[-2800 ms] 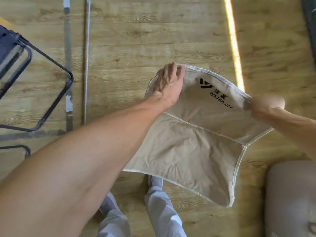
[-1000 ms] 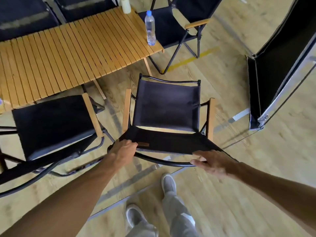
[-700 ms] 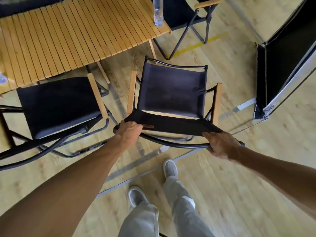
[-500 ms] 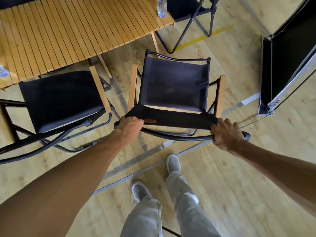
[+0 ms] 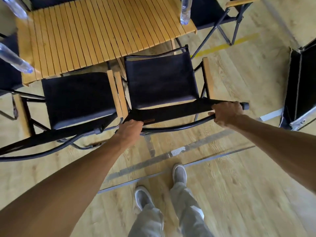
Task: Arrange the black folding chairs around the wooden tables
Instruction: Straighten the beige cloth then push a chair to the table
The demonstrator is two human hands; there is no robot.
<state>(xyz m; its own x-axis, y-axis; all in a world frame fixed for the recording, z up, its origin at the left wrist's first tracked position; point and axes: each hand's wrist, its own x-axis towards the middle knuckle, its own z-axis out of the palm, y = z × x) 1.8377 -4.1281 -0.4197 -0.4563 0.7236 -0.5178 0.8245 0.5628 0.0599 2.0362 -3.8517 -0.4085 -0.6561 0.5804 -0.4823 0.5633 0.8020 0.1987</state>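
Both hands — left hand [image 5: 130, 129], right hand [image 5: 226, 113] — clamped on folding chair [image 5: 160, 79] top rail ahead — looks light, stiff frame, floppy fabric.

A light wood-grain plank floor [image 5: 239, 185] fills the lower half of the frame, pale and evenly lit, crossed by worn grey tape lines [image 5: 171, 153] that run diagonally through the middle and meet a short vertical strip just above centre. A yellow tape mark [image 5: 227, 45] lies on the floor at the upper right, and a torn white scrap [image 5: 177, 151] sits on the grey tape near the centre. At the right edge stands a black panel with a pale metal frame [image 5: 301, 93], its foot resting on the floor beside a white tape strip [image 5: 271, 115].
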